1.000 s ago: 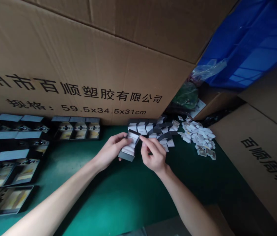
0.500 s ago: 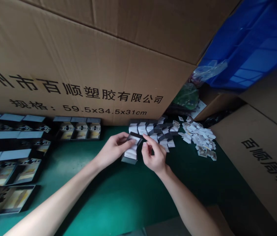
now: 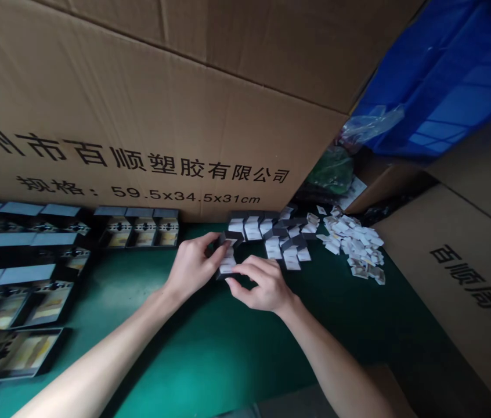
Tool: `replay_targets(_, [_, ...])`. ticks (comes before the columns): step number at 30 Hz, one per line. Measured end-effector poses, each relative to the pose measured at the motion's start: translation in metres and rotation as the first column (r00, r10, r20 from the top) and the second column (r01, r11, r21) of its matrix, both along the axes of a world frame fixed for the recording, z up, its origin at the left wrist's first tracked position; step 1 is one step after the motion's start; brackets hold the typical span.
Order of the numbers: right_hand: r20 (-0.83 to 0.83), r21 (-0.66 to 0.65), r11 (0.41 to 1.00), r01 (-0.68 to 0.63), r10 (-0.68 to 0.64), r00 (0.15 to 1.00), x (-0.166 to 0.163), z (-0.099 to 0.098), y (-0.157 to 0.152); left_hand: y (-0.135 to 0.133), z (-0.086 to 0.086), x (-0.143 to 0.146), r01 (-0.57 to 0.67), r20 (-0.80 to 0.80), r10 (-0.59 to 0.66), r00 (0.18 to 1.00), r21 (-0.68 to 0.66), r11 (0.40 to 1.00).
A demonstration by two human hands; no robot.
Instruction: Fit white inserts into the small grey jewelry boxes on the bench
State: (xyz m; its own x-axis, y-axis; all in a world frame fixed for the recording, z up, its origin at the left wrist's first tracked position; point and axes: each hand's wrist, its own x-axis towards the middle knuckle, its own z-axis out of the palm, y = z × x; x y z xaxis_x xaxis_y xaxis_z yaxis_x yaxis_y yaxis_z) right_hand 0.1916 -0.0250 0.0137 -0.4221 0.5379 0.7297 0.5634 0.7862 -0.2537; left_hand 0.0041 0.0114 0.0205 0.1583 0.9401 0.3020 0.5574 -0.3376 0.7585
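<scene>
Both hands are gripping one small open dark box [image 3: 227,255] low over the green mat [image 3: 228,342], the left hand [image 3: 193,267] pinching its lid end to steady it while the right hand [image 3: 259,284] is curling around its base, with the heap of matching boxes [image 3: 274,235] lying at two o'clock.

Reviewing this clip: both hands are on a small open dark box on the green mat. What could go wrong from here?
1. The small dark box is pinched between the left hand and the right hand; its white insert might shift or pop out.
2. The cluster of open boxes lies just behind the hands; a knuckle could knock them.
3. The loose white cards sit unstacked on the green mat and may scatter if brushed.
</scene>
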Motion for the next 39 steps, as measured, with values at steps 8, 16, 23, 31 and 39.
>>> replay_targets(8, [0.029,-0.070,0.998,0.009,-0.007,1.000,0.000,-0.006,0.002,0.001,-0.001,0.001,0.027,0.016,-0.027,1.000,-0.018,0.999])
replay_targets(16, [0.241,-0.153,0.986,0.067,-0.029,0.970,0.004,-0.009,0.002,-0.001,0.000,0.000,0.089,0.030,-0.087,0.996,-0.086,0.992])
replay_targets(23, [0.390,-0.133,0.985,0.109,-0.049,0.919,0.000,-0.001,0.000,0.001,-0.002,0.002,0.038,0.037,-0.036,0.999,-0.052,0.998])
replay_targets(31, [0.481,-0.122,0.985,0.126,-0.053,0.875,0.001,0.003,-0.002,0.002,-0.003,0.001,0.051,0.015,-0.051,0.999,-0.049,0.997])
replay_targets(39, [0.445,-0.222,0.963,0.152,-0.038,0.894,0.014,0.009,-0.001,-0.001,-0.003,0.002,0.176,0.074,-0.170,0.983,-0.084,0.981])
